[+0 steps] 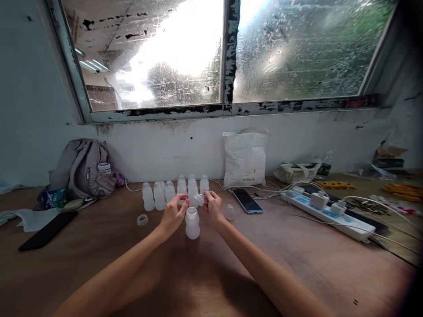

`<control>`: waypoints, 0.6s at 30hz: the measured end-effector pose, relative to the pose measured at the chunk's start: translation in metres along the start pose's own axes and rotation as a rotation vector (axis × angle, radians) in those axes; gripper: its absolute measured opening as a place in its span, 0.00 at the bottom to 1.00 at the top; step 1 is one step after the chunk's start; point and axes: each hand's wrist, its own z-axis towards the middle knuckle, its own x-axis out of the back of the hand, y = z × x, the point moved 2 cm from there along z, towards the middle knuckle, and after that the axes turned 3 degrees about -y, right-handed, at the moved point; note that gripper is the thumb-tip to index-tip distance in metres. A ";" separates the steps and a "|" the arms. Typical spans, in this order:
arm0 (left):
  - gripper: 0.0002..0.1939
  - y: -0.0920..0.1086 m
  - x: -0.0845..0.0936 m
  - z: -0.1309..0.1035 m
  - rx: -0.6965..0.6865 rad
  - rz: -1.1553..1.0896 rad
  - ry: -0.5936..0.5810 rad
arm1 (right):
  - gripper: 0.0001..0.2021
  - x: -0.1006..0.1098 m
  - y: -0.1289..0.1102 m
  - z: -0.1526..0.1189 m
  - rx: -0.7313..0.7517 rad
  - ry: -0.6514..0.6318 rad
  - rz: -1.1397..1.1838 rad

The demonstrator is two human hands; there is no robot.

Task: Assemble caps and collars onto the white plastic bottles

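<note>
An uncapped frosted baby bottle point(192, 226) stands upright on the table in front of me, its mouth open at the top. Above it, my right hand point(214, 206) pinches a clear bottle nipple point(199, 200), which is tilted. My left hand point(174, 215) is just left of the bottle's neck, its fingers curved with a gap between thumb and forefinger; nothing shows in it. A translucent collar ring point(142, 219) lies to the left. A clear dome cap point(228, 212) rests beside my right wrist. Behind my hands stand several capped bottles point(160, 196) in a row.
Right of my hands are a phone point(247, 201) and a white power strip point(330, 215) with chargers and loose cables. A white padded bag point(245, 158) leans on the wall. A grey backpack point(79, 171) and a black flat case point(48, 231) are at left.
</note>
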 end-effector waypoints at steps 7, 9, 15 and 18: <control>0.32 -0.034 -0.043 -0.036 0.077 -0.215 0.021 | 0.13 -0.001 -0.011 0.004 -0.005 -0.008 0.028; 0.30 -0.044 -0.052 -0.039 0.173 -0.287 -0.078 | 0.12 -0.002 -0.013 0.004 -0.004 -0.022 0.025; 0.19 -0.041 -0.043 -0.042 0.209 -0.626 -0.246 | 0.12 -0.005 -0.014 0.003 -0.076 -0.127 -0.040; 0.16 -0.038 -0.037 -0.045 0.211 -0.653 -0.275 | 0.13 -0.005 -0.010 0.003 -0.116 -0.189 -0.072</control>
